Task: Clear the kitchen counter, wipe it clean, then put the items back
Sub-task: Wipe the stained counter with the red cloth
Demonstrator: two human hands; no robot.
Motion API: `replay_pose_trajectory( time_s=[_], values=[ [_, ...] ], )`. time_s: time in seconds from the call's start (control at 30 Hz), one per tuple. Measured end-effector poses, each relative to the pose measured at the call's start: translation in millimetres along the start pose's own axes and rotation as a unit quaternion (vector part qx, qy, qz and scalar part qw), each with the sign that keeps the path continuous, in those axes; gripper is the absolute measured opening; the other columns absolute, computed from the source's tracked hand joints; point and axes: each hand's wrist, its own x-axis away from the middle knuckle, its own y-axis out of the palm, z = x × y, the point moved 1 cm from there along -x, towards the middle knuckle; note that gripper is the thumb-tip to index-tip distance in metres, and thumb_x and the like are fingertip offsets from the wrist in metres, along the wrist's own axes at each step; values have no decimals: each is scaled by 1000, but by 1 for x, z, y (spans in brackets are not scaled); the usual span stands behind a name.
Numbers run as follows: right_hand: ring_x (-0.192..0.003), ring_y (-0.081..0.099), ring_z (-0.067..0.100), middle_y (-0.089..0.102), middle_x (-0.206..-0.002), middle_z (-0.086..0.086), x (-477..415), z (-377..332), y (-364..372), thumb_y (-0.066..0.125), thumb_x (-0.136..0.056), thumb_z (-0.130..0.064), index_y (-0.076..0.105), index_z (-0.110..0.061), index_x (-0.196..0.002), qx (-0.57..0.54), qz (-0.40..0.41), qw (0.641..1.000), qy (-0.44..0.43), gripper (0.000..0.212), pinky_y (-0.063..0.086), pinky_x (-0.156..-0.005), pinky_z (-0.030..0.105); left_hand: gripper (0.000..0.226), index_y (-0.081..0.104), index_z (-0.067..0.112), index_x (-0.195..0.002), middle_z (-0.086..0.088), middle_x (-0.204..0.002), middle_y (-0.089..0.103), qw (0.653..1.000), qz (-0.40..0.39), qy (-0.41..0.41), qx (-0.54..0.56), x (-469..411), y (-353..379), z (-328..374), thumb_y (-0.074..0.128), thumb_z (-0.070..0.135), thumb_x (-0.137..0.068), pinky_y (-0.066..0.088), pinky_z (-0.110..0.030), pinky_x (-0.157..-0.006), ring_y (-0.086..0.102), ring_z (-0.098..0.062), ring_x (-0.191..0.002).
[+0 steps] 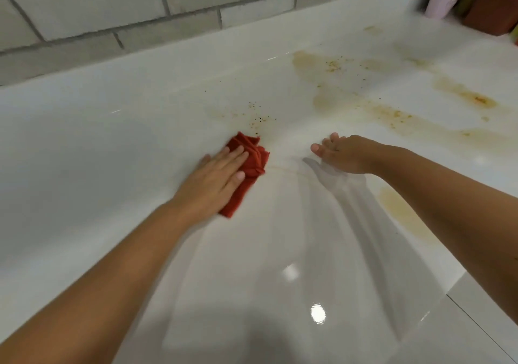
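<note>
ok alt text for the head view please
A left hand presses a red cloth flat on a white counter, next to brown stains. The right hand rests on the counter beside it.

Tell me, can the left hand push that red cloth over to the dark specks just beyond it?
Probably yes. The left hand lies flat on the cloth, and the specks sit just past its far edge on bare counter, nothing between. The right hand rests off to the side.
</note>
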Motion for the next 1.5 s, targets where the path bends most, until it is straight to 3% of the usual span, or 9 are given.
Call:
replay_pose_trajectory(
  time_s=[0.33,0.47,0.57,0.83,0.97,1.07,1.17,1.37,1.5],
  values=[
    [-144,16,32,1,-158,17,-8,4,4,9,-102,-40,7,-15,-151,-6,12,1000,7,55,18,-115,38,47,28,10,-146,-11,-154,25,980,73,-182,-18,-110,-32,-107,29,27,-102,14,-44,-114,25,-28,-141],
    [-147,6,26,-4,-158,11,-13,8,8,11,-99,-49,5,-11,-151,18,6,1000,-16,65,11,-117,36,43,39,7,-138,-22,-141,41,977,90,-192,-30,-150,-38,-127,32,26,-100,32,-49,-106,41,-40,-127],
    [-147,6,26,-4,-158,11,-16,10,9,10,-98,-51,5,-11,-151,17,8,1000,-21,66,11,-117,37,46,33,6,-142,-20,-147,33,975,70,-206,-50,-153,-36,-124,28,28,-101,26,-48,-110,33,-38,-133],
    [-139,27,32,15,-155,17,-11,3,7,12,-98,-51,25,-5,-146,10,24,1000,-8,67,25,-110,39,50,18,14,-149,-3,-158,13,996,-3,-78,-43,-78,0,7,20,31,-102,8,-39,-115,11,-19,-145],
    [-140,23,36,15,-154,18,3,1,1,11,-104,-32,11,-15,-150,-23,24,999,2,49,21,-112,40,50,11,24,-149,8,-158,5,999,-28,10,-43,-7,27,75,17,39,-101,-1,-34,-116,2,-11,-146],
    [-139,23,38,18,-153,20,12,3,-2,12,-105,-22,9,-12,-150,-58,31,998,13,46,23,-111,41,49,14,25,-149,9,-157,9,999,-29,1,-37,-3,25,70,21,36,-101,0,-36,-117,6,-8,-145],
    [-142,22,29,24,-155,10,17,16,-3,16,-103,-38,19,-15,-149,-71,30,997,-19,52,20,-113,37,49,19,18,-148,0,-157,15,997,5,-66,-48,-38,12,32,23,31,-102,7,-39,-115,14,-13,-144],
    [-138,34,20,39,-149,3,46,67,7,28,-101,-41,35,-18,-144,-121,154,979,-59,50,26,-109,29,53,15,12,-149,-8,-157,12,979,21,-194,-61,-109,-4,-22,16,35,-102,6,-51,-116,11,-25,-145],
    [-107,57,27,64,-117,10,62,112,17,38,-100,-29,59,-12,-123,-133,280,951,-2,36,41,-80,30,54,13,11,-149,-9,-158,10,980,-3,-182,-80,-103,5,2,15,35,-101,7,-49,-116,9,-27,-145]
  ],
)
